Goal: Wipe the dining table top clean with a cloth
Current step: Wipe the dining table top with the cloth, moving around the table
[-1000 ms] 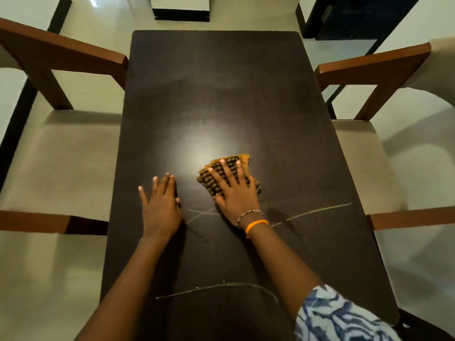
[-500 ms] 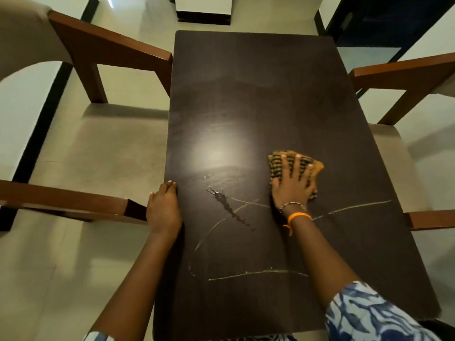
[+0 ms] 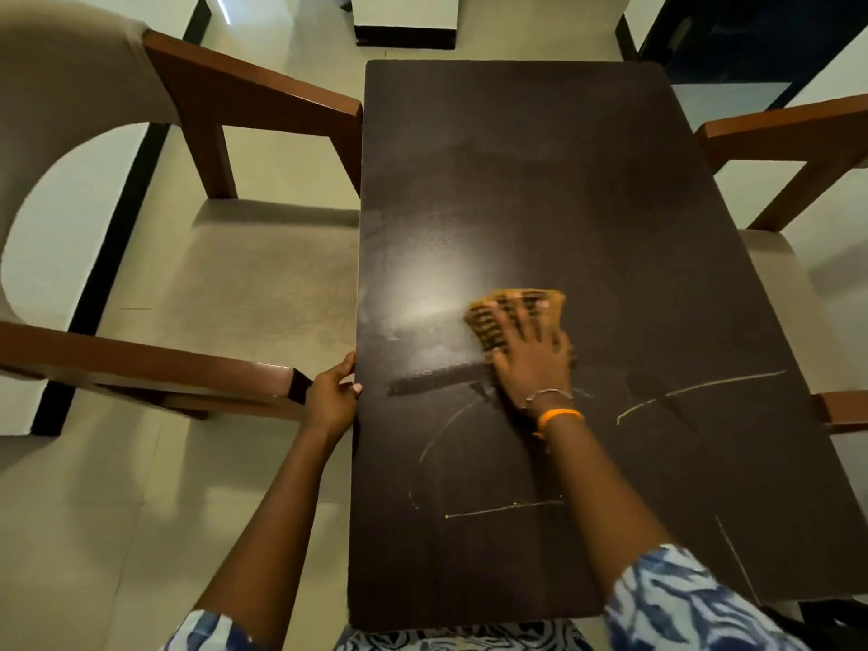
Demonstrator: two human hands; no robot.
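A dark brown dining table top (image 3: 540,171) fills the middle of the head view. An orange and black checked cloth (image 3: 488,317) lies flat on it near the centre. My right hand (image 3: 528,359) presses down on the cloth with fingers spread and straight. My left hand (image 3: 331,399) grips the table's left edge, thumb on top and fingers curled over the side. Pale streak lines (image 3: 695,391) and a wet smear (image 3: 437,380) mark the surface around my right hand.
A wooden armchair with a beige seat (image 3: 244,284) stands close against the table's left side. A second armchair (image 3: 794,129) stands at the right. Tiled floor (image 3: 94,533) lies at the near left. A dark doorway (image 3: 751,35) is at the far right.
My right hand has slid the cloth right and then back left across the table. My left hand moved from flat on the top to gripping the left edge. The view shifted left.
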